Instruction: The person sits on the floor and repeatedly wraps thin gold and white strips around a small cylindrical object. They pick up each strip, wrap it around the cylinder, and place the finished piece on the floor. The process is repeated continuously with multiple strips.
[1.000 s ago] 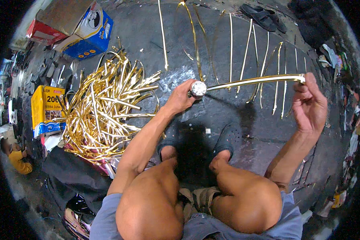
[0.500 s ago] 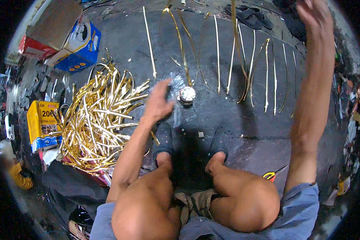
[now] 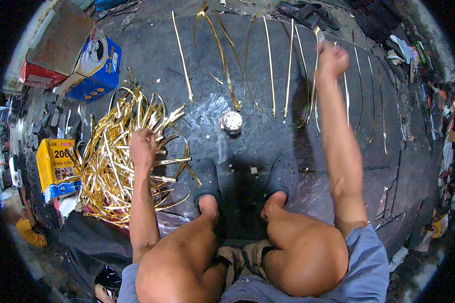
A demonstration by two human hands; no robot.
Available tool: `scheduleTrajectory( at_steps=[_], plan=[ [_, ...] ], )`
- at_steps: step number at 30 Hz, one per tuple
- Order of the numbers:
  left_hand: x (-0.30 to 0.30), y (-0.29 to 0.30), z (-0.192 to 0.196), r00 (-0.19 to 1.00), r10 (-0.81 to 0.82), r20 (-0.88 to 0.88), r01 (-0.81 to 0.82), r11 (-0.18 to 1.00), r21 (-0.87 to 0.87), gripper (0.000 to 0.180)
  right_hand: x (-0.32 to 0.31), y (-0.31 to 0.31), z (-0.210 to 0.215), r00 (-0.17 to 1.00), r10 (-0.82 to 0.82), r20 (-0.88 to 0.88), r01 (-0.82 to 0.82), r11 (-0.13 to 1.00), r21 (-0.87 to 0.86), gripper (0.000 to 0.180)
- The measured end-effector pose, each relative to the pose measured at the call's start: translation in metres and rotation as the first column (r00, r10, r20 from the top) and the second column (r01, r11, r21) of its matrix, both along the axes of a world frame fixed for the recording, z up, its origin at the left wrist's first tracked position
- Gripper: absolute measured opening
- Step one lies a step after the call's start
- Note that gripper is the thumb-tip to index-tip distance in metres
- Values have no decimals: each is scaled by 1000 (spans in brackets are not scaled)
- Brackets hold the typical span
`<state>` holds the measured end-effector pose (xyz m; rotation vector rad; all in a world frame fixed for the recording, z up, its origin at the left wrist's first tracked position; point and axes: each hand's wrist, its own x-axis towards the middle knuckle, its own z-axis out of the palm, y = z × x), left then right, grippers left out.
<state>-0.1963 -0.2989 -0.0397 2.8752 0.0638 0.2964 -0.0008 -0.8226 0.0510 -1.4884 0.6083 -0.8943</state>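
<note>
A large heap of glossy gold strips [image 3: 111, 177] lies to my left. My left hand [image 3: 143, 144] is over its upper right part, fingers closed on a gold strip. At the far right my right hand [image 3: 332, 60] is closed above a row of laid-out strips; a pale tip shows beyond its fingers, too small to name. Single gold strips [image 3: 271, 65] lie spaced apart across the dark mat, some straight, others bent into loops. Part of the row is hidden by my right hand and forearm. A small round tin [image 3: 232, 121] with a whitish top stands mid-mat, by a pale smear.
An open blue and white carton [image 3: 93, 65] stands at the far left, and a yellow and blue box [image 3: 55, 169] left of the heap. My feet wear dark clogs [image 3: 283, 177]. Sandals [image 3: 308, 14] lie at the far edge. Another person's yellow garment [image 3: 31, 232] shows at the left.
My left hand has moved left from beside the tin to the gold heap. My right hand has come down and left from the upper right corner to the row of strips.
</note>
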Motion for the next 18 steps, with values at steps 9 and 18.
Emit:
scheduleTrajectory(
  at_steps=[9, 18],
  plan=[
    [13, 1, 140, 611, 507, 608, -1, 769, -640, 10, -120, 13, -183, 782, 59, -621, -174, 977, -126, 26],
    [28, -127, 76, 894, -255, -369, -202, 505, -839, 25, -181, 125, -87, 445, 744, -499, -894, 331, -302, 81]
  ],
)
